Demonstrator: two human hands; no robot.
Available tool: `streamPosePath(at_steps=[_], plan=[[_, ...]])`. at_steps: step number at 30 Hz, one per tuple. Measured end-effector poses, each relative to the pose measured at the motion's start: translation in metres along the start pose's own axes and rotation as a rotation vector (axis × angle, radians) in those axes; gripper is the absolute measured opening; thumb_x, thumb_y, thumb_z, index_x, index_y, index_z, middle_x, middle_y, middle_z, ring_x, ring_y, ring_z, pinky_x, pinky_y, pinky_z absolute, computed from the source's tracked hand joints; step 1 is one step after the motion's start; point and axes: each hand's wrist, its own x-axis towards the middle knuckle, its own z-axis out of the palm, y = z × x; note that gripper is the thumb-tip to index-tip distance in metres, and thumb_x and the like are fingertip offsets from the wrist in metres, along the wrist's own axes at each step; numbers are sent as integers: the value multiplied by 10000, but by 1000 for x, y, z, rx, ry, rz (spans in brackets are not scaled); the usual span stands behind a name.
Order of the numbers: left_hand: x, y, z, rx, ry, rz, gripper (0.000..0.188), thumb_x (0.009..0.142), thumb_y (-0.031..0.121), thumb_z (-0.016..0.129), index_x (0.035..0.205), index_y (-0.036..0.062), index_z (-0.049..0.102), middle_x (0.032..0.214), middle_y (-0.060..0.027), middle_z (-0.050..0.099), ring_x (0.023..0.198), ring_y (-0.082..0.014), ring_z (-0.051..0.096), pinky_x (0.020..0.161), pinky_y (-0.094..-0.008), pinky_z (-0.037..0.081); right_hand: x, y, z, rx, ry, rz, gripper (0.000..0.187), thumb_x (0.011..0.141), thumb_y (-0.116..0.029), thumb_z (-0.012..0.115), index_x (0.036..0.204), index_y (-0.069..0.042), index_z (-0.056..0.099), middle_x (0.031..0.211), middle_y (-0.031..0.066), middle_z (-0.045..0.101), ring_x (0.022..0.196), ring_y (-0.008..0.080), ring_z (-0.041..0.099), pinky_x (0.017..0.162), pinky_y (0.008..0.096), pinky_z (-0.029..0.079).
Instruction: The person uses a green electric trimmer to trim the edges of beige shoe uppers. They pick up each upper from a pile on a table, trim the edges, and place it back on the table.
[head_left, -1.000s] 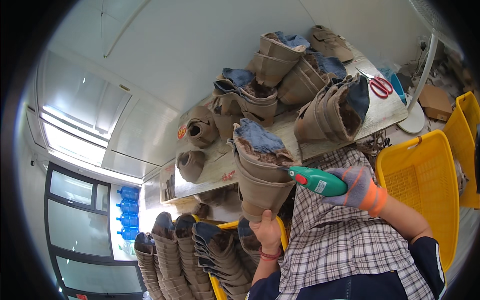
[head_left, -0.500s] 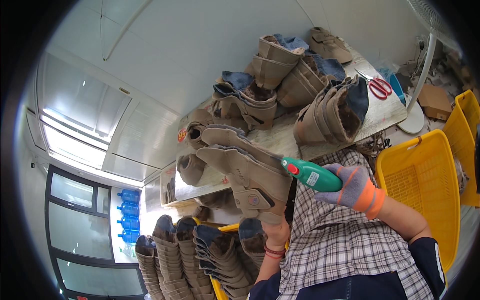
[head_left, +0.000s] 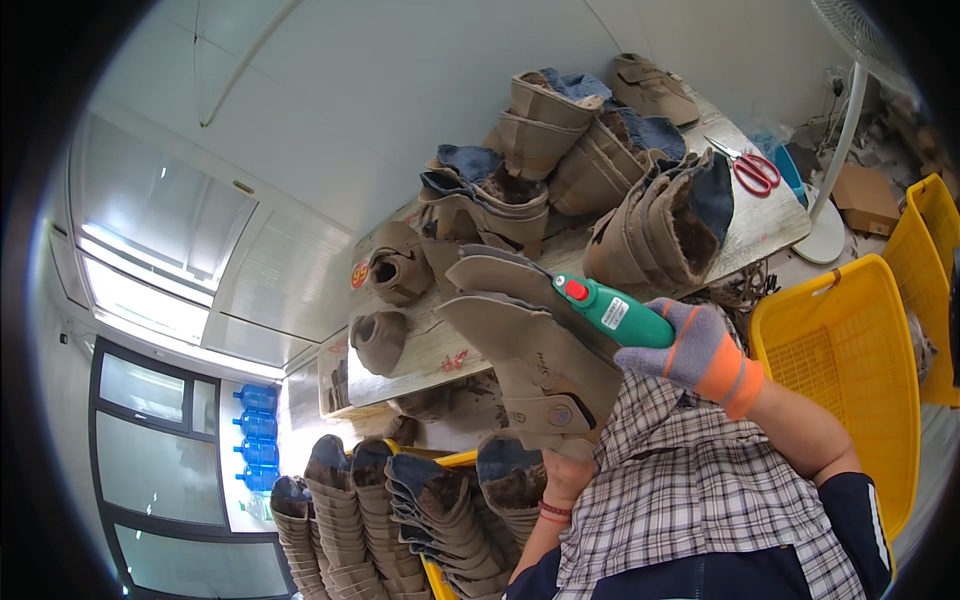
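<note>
My right hand (head_left: 700,362), in a grey and orange glove, is wrapped round a green handheld power tool (head_left: 612,316) with a red button. The tool's dark front end lies at the edge of a beige shoe upper (head_left: 535,375), by its grey lining. From below, my bare left hand (head_left: 568,474) grips the lower end of this upper, which carries a strap and a round badge; most of the fingers are hidden behind it. Stacked beige uppers (head_left: 660,225) with brown fleece and blue lining rest on the table (head_left: 752,228) beyond.
Red-handled scissors (head_left: 755,174) lie on the table's right part. A yellow basket (head_left: 835,350) stands at my right, near a cardboard box (head_left: 866,200) and a fan (head_left: 850,120). Tall stacks of uppers (head_left: 345,510) stand at lower left. Blue water bottles (head_left: 258,425) line the far wall.
The upper in my left hand has shifted right and its layers have spread apart more. My right hand has brought the green tool slightly up and left, against the upper's edge.
</note>
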Motion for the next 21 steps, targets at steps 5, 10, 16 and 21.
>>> streamPosePath(at_steps=[5,10,16,21], plan=[[9,-3,-6,-155,274,-211,393,788,-42,554,1175,-106,552,1206,-266,550,1137,-429,515,985,-497,384,9,4,-3,93,32,67,596,697,-393,816,1094,4,614,781,99,689,691,130,672,643,258,530],[89,-78,-46,-67,571,-428,459,844,79,676,1229,-80,484,1170,-215,585,1048,-326,569,919,-405,419,-10,36,-21,145,128,100,541,707,-299,825,1097,4,605,794,66,674,669,86,622,635,244,515],[216,-215,-95,317,280,-377,366,843,171,667,1101,-72,574,1101,-261,585,969,-431,550,854,-438,420,-26,50,-27,114,171,114,564,691,-295,835,1104,11,601,833,80,684,721,105,638,677,254,531],[262,-257,-99,23,319,-618,350,878,194,650,1098,-71,590,1001,-183,659,839,-359,619,777,-393,478,-27,55,-33,15,190,53,582,679,-309,843,1109,2,602,859,101,693,748,135,661,694,275,539]])
